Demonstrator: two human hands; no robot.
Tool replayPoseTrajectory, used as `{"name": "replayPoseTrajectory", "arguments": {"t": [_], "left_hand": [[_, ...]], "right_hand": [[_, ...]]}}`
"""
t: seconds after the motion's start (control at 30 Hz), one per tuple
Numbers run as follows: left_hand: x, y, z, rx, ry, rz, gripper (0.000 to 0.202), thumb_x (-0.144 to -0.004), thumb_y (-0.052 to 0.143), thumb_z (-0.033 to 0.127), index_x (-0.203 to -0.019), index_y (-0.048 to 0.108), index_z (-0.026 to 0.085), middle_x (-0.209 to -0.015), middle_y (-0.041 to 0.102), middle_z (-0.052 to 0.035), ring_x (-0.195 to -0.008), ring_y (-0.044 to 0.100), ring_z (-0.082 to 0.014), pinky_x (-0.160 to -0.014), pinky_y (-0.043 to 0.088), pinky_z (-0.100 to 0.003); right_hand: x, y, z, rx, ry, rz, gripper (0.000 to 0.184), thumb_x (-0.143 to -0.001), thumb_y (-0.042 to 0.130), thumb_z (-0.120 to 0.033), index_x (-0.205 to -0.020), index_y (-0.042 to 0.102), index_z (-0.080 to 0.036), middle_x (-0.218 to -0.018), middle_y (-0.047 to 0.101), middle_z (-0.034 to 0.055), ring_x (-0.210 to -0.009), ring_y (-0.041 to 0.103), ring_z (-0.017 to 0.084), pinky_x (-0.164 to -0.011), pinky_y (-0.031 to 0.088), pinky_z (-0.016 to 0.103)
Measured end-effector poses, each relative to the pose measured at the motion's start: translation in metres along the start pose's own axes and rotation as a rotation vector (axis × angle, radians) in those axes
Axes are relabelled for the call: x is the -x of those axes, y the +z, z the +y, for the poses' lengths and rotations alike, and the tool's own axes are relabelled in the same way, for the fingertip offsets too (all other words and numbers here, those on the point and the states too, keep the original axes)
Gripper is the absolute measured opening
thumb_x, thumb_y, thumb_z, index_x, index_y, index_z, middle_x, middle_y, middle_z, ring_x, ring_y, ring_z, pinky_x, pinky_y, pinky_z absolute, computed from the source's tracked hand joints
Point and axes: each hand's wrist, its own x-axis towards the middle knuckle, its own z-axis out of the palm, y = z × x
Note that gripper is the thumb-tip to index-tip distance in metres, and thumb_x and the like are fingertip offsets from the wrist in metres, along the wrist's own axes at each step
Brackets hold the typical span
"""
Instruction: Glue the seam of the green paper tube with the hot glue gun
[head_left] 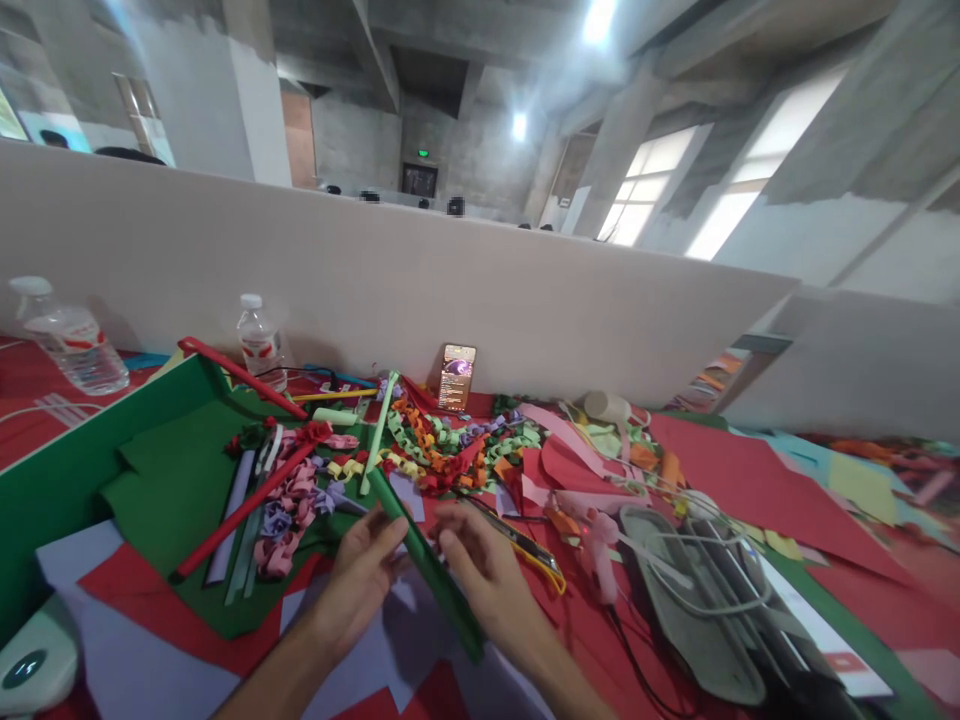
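Observation:
A rolled green paper tube [429,565] slants across the middle, its far end raised to the left. My left hand [371,560] is closed on the upper half of this tube, thumb lying along the top. Close by its right side, my right hand [480,560] has loosely bent fingers standing apart; whether the fingertips touch the tube I cannot make out. Beneath both hands lie sheets of purple paper [405,625] and red paper. A utility knife [529,545] rests just right of my right hand, and a pink glue gun [600,550] lies beyond it.
Paper chains [450,440], curled paper flowers [289,510] and red paper rods [247,515] cover the table's middle and left. A phone [456,378] leans on the white partition [375,270]. Two water bottles [259,340] stand at left; a grey tray [675,590] holds tools and a cable.

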Motion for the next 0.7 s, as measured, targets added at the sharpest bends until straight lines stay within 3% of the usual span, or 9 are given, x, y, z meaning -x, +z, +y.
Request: {"name": "replayPoseTrajectory", "arguments": {"t": [0.13, 0.3, 0.43, 0.6, 0.7], "left_hand": [[0.003, 0.002, -0.004, -0.082, 0.042, -0.022, 0.022, -0.072, 0.086, 0.023, -0.089, 0.074, 0.018, -0.085, 0.070, -0.0014, -0.079, 0.064, -0.0136, -0.074, 0.053, -0.023], [0.007, 0.002, -0.008, -0.132, 0.037, 0.003, 0.029, -0.069, 0.088, 0.024, -0.094, 0.073, 0.018, -0.087, 0.069, -0.0007, -0.079, 0.062, -0.0115, -0.073, 0.051, -0.019], [0.006, 0.000, -0.010, -0.123, 0.096, 0.045, 0.027, -0.074, 0.086, 0.029, -0.095, 0.072, 0.019, -0.085, 0.067, 0.0004, -0.073, 0.060, -0.0103, -0.067, 0.053, -0.019], [0.007, -0.002, -0.009, -0.154, 0.077, 0.025, 0.021, -0.074, 0.085, 0.029, -0.087, 0.073, 0.017, -0.080, 0.065, 0.0005, -0.069, 0.059, -0.0103, -0.068, 0.055, -0.022], [0.010, 0.000, -0.008, -0.199, 0.064, 0.030, 0.023, -0.070, 0.087, 0.028, -0.085, 0.074, 0.017, -0.075, 0.065, 0.0011, -0.067, 0.058, -0.0102, -0.065, 0.052, -0.019]], "right_hand": [[0.038, 0.000, 0.010, -0.094, 0.090, -0.063, 0.036, -0.097, 0.055, -0.048, -0.122, 0.060, -0.021, -0.083, 0.065, 0.0018, -0.073, 0.062, 0.017, -0.065, 0.047, 0.027], [0.044, 0.004, 0.007, -0.007, 0.102, -0.105, 0.029, -0.099, 0.054, -0.043, -0.111, 0.063, -0.019, -0.069, 0.056, -0.0029, -0.056, 0.053, 0.012, -0.054, 0.039, 0.024], [0.046, 0.008, 0.011, 0.000, 0.073, -0.104, 0.021, -0.098, 0.054, -0.038, -0.104, 0.061, -0.019, -0.074, 0.059, -0.0019, -0.058, 0.055, 0.012, -0.056, 0.040, 0.024], [0.048, 0.007, 0.010, 0.058, 0.043, -0.123, 0.016, -0.097, 0.056, -0.035, -0.094, 0.059, -0.019, -0.072, 0.058, -0.0019, -0.065, 0.054, 0.014, -0.059, 0.039, 0.024], [0.049, 0.005, 0.007, 0.031, -0.003, -0.112, 0.020, -0.096, 0.057, -0.038, -0.105, 0.060, -0.019, -0.086, 0.064, 0.0019, -0.075, 0.059, 0.016, -0.067, 0.045, 0.025]]}}
